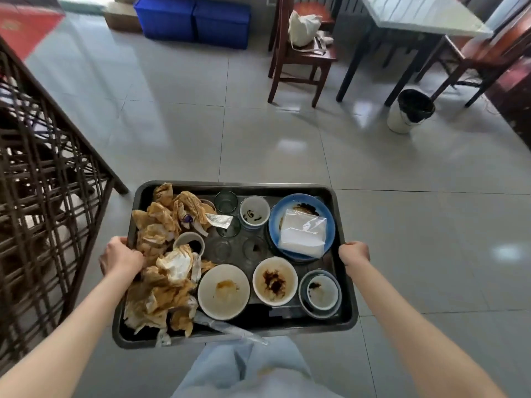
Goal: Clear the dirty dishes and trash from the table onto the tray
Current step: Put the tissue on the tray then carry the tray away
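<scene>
Black and rectangular, the tray was carried level above the floor, its long axis running left to right across the person's body. The left hand gripped the left rim with fingers curled over the edge; the right hand gripped the right rim, fingers wrapped under and hidden. On the tray lay one heap of stained napkins, one blue plate bearing a clear plastic packet, about six bowls or cups, and roughly four clear glasses. Glossy grey floor tiles lay below. One wooden chair, one white-topped table, one lined waste bin and two blue boxes stood beyond.
</scene>
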Tool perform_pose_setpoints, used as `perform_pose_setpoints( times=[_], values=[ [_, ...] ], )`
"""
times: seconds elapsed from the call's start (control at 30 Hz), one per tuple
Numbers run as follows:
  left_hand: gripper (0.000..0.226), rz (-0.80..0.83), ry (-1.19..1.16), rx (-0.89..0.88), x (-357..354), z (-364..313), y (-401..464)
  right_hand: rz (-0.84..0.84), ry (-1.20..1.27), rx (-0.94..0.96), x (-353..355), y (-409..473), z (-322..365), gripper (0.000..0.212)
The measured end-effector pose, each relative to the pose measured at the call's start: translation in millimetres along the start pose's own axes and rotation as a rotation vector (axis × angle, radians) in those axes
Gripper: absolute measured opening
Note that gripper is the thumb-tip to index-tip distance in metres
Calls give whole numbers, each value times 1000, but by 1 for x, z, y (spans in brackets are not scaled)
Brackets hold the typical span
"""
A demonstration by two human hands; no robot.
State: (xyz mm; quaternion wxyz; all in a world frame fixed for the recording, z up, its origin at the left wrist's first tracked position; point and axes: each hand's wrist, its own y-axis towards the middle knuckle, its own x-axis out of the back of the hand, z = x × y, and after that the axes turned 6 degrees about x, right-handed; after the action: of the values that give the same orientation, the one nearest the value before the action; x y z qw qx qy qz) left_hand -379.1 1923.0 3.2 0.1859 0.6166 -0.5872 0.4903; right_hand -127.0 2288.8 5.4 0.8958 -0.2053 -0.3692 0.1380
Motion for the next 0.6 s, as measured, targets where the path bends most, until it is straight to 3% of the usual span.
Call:
perform_pose_setpoints(
  times=[0.6],
  values=[
    [40,19,48,38,-64,-333,276,22,-28,13,-166,258,328,33]
  ],
)
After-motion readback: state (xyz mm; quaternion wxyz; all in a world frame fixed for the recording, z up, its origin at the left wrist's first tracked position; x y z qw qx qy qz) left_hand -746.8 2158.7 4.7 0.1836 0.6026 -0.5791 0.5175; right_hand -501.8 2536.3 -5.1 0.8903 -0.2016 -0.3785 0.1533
